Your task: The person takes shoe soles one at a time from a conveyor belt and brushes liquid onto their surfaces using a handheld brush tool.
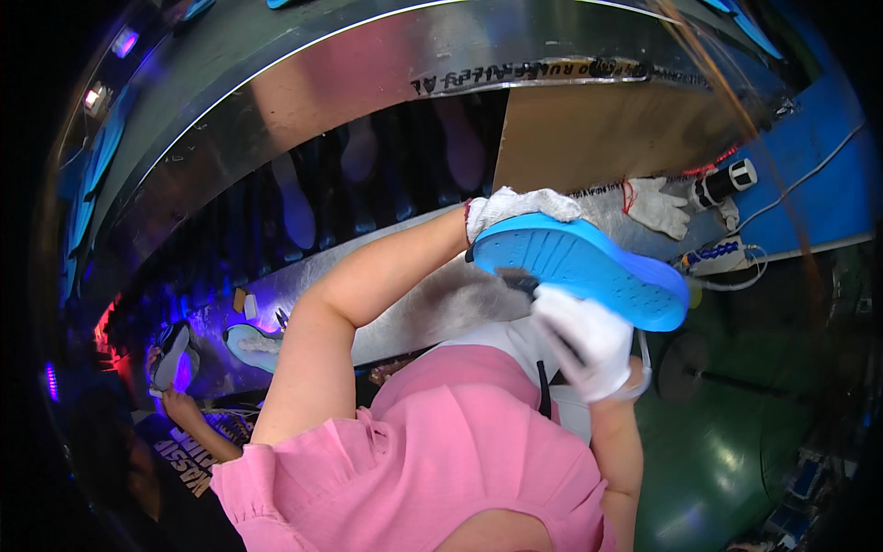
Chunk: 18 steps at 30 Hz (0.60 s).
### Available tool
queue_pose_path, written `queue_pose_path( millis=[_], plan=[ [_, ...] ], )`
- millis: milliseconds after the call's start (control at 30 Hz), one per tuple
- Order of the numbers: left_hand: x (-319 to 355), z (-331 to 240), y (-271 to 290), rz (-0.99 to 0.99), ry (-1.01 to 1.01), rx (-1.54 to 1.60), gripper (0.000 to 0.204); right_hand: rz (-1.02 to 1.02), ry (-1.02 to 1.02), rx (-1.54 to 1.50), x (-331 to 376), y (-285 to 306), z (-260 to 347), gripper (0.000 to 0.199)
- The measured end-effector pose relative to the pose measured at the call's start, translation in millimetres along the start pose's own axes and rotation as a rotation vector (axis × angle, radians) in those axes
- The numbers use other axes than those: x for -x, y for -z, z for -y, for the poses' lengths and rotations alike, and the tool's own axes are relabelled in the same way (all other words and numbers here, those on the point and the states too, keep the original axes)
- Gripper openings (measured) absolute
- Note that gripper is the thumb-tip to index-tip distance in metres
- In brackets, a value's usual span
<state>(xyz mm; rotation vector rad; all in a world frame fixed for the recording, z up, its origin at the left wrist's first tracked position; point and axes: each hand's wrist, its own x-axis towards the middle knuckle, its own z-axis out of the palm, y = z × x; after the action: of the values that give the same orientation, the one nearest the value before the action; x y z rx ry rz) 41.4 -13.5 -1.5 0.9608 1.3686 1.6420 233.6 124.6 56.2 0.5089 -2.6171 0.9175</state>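
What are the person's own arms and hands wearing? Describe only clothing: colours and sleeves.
Both hands wear white fabric work gloves: the left hand and the right hand. The forearms are bare. A pink short-sleeved top covers the shoulders and upper arms.

A person in a pink top holds a blue shoe sole [589,262] above the metal counter [414,313], the white-gloved left hand [515,207] gripping its far end while the white-gloved right hand [584,340] presses a small dark brush [520,281] against its underside. A spare white glove [658,207] lies near the counter's right end beside a white-and-black handheld tool [722,184]. At the counter's left end, another worker's hand [175,396] holds a shoe [170,354] under violet light.
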Motion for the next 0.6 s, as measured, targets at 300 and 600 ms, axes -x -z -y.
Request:
queue_pose_path(
  millis=[300, 600],
  plan=[
    [-17, 61, 52, 0.163, -0.455, -0.269, 0.049, 0.1, 0.058, 0.308, -2, 8, 32, 0.026],
    [9, 38, 66, 0.041, 0.083, -0.246, 0.036, -0.001, 0.037, 0.141, 4, 17, 33, 0.032]
  ],
)
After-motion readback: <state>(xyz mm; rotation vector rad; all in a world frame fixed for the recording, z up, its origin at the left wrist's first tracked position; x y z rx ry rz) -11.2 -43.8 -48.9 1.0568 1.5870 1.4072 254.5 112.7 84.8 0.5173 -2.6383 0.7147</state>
